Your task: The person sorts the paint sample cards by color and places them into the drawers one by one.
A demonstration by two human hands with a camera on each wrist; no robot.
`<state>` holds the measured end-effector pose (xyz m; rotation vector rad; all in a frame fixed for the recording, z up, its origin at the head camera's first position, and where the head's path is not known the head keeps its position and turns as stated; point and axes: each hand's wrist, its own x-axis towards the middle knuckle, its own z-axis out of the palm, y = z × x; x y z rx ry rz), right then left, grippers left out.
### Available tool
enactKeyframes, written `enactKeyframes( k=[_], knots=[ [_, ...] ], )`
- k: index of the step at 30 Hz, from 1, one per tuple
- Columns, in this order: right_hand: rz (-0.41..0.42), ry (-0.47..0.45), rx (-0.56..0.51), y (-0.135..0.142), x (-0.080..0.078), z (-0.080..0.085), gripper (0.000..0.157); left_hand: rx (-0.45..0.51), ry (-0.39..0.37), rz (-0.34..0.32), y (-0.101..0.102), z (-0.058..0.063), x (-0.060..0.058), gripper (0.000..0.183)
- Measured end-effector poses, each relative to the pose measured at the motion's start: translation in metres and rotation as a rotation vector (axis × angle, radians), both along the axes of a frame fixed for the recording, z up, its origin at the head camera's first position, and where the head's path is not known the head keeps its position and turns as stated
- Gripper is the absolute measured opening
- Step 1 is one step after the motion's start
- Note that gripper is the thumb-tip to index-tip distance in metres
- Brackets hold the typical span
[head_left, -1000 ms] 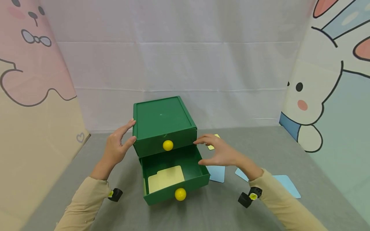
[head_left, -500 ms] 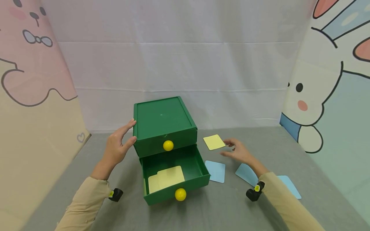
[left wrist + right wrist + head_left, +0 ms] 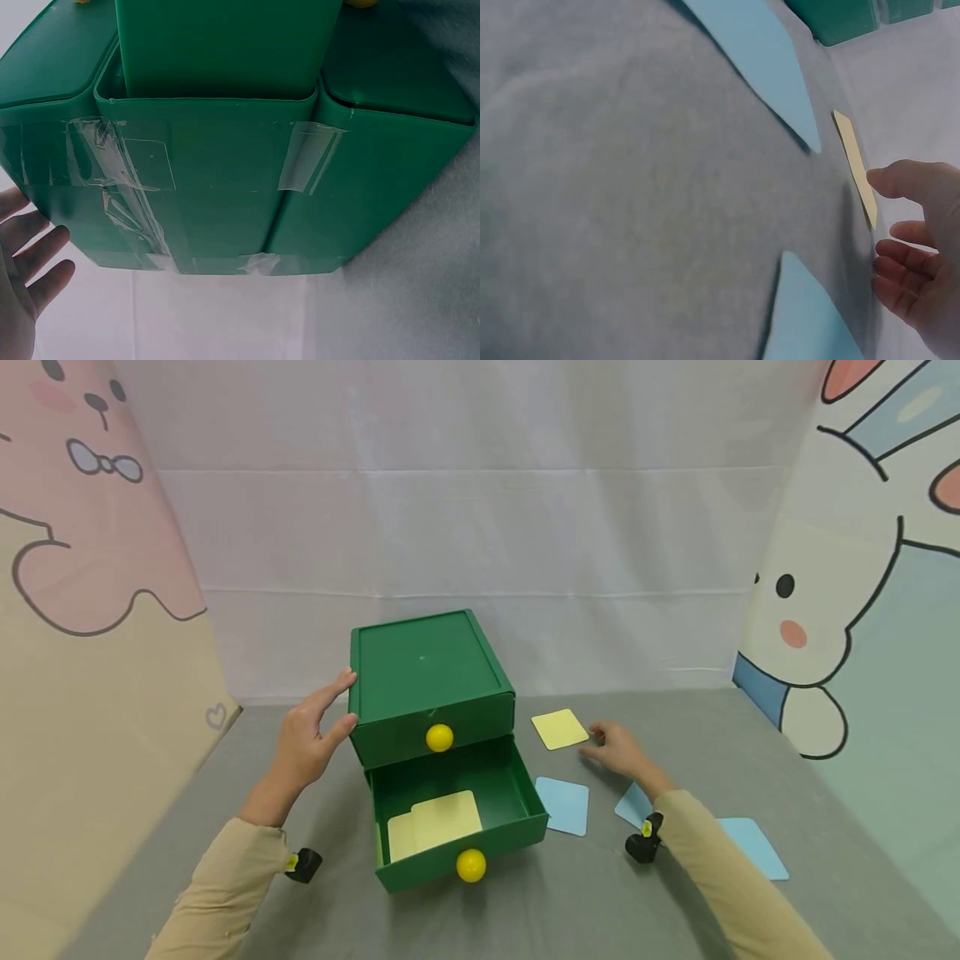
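Away from the drawer [image 3: 510,841] I had moved the right hand [image 3: 618,752], lightly curled, holding nothing; the loose yellow card [image 3: 559,729] lay just to its left, the spread left hand [image 3: 303,739] farther off.

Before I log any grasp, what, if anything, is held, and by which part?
Nothing appears held: the left hand is at the left side of the green drawer unit, the right hand beside the yellow card.
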<state>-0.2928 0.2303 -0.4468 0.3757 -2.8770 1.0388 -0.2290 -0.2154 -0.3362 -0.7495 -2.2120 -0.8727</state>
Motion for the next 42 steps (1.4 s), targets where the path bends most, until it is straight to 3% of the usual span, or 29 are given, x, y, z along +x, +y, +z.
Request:
enactKeyframes(
  k=[5, 10, 16, 20, 25, 28, 29, 32, 35, 36, 42],
  knots=[
    [-0.002, 0.055, -0.047, 0.002, -0.014, -0.015, 0.039, 0.001, 0.003, -0.003, 0.001, 0.001, 0.001, 0.056],
    [-0.067, 0.028, -0.007, -0.009, -0.017, -0.011, 0.024, 0.008, 0.017, -0.008, 0.0, 0.0, 0.0, 0.058],
    [-0.187, 0.002, 0.08, -0.02, -0.018, -0.01, 0.033, 0.009, 0.024, -0.009, -0.002, -0.001, -0.001, 0.057],
    [-0.222, 0.024, 0.092, -0.023, -0.016, -0.008, 0.033, 0.005, 0.017, -0.008, -0.002, -0.001, 0.0, 0.056],
    [-0.291, -0.076, 0.003, -0.025, -0.021, -0.01, 0.035, 0.001, 0.015, -0.01, -0.001, -0.001, 0.001, 0.056],
    [-0.333, -0.139, -0.088, -0.018, -0.034, -0.023, 0.034, 0.001, 0.014, -0.009, -0.001, -0.001, 0.001, 0.056],
    [-0.323, -0.099, -0.143, -0.012, -0.043, -0.035, 0.03, 0.002, 0.014, -0.01, -0.001, -0.001, 0.001, 0.056],
    [-0.339, -0.116, -0.222, -0.006, -0.05, -0.043, 0.026, 0.01, 0.013, -0.013, -0.001, -0.002, 0.001, 0.056],
    [-0.369, -0.134, -0.285, -0.008, -0.042, -0.032, 0.024, 0.011, 0.014, -0.014, -0.001, -0.002, 0.0, 0.056],
    [-0.396, -0.189, -0.277, -0.014, -0.033, -0.019, 0.026, 0.01, 0.015, -0.014, 0.0, -0.001, 0.0, 0.056],
    [-0.346, -0.211, -0.362, -0.018, -0.013, 0.004, 0.027, 0.008, 0.018, -0.018, 0.0, 0.0, -0.001, 0.058]
  ],
)
